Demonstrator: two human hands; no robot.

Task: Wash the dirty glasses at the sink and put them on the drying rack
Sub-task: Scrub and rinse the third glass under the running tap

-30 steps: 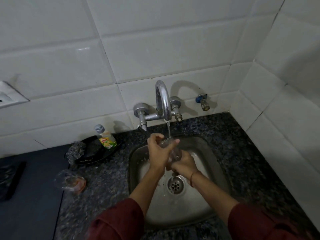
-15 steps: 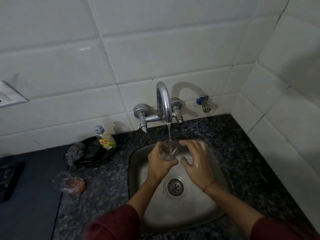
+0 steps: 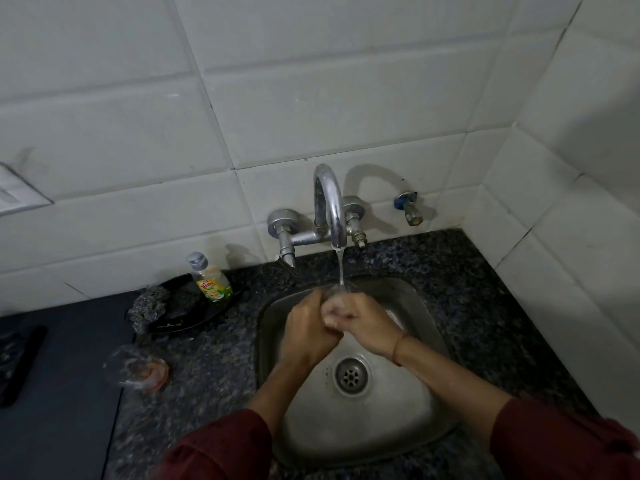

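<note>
From the head view, the left hand (image 3: 308,329) is gripping the glass (image 3: 343,288) over the sink (image 3: 420,308). The right hand (image 3: 365,323) is curling its fingers around it too, while the tap (image 3: 329,202) is running water onto its rim.

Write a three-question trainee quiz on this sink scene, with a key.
1. True or false: water runs from the tap onto the glass.
2. The soap bottle stands: A) on the black dish left of the sink; B) inside the sink; C) right of the tap.
3. Which hand wears the wrist thread?
Key: 1 true; 2 A; 3 the right hand.
</note>
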